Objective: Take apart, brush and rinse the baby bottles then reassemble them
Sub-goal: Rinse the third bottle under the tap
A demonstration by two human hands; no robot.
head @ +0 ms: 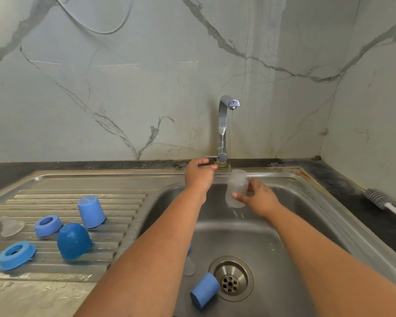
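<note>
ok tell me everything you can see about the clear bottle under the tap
The bottle is a frosted, see-through plastic body with no collar, teat or cap on it. The right hand grips its lower part and holds it roughly upright over the sink, its open mouth up under the thin stream from the tap. How full it is cannot be told.

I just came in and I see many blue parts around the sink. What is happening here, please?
A person is rinsing a clear baby bottle under the running tap. The right hand holds the bottle in the stream, and the left hand grips the tap lever. Blue caps and rings lie on the drainboard, one blue cap lies in the sink beside the drain, and a brush rests on the counter.
</note>
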